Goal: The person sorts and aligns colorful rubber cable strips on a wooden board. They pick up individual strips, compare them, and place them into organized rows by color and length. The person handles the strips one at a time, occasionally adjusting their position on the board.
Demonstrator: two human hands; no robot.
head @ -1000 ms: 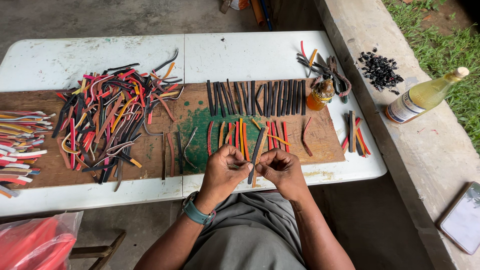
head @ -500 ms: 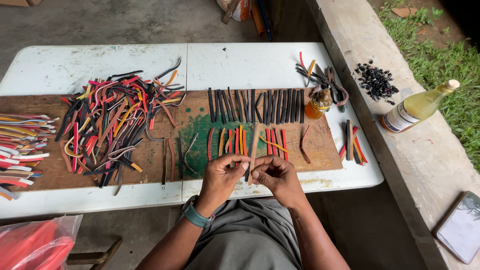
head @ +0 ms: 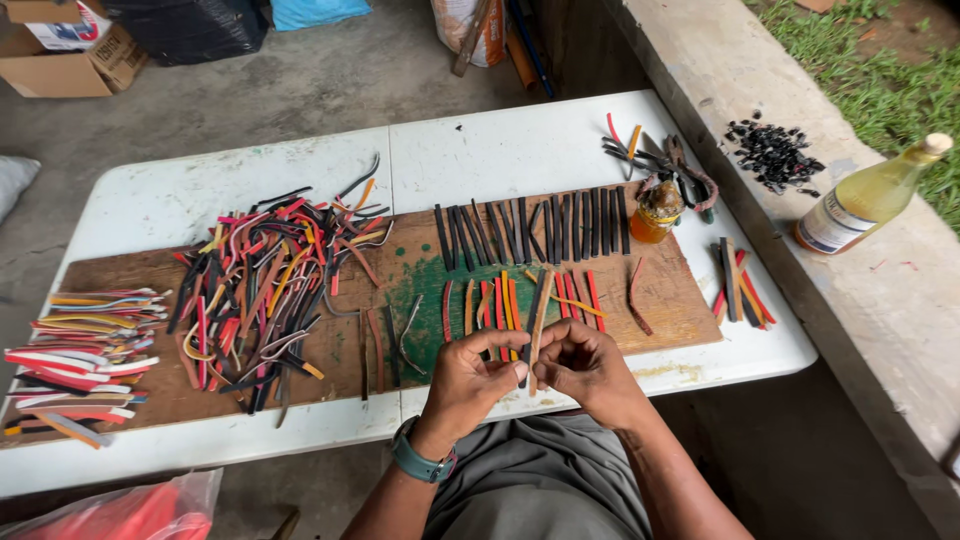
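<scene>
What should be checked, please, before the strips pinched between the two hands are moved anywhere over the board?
1. Left hand grips the strips: ok.
2. Right hand grips them too: ok.
3. Strip faces lined up flush: cannot tell.
4. Row of black strips lies orderly on the wooden board: ok.
5. Small amber jar upright, apart from the hands: ok.
6. Loose pile tidy: not ok, tangled.

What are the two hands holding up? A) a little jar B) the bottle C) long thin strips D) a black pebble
C: the left hand and right hand pinch a pair of long thin strips, one dark and one tan, over the wooden board; the small jar and bottle stand untouched.
</scene>
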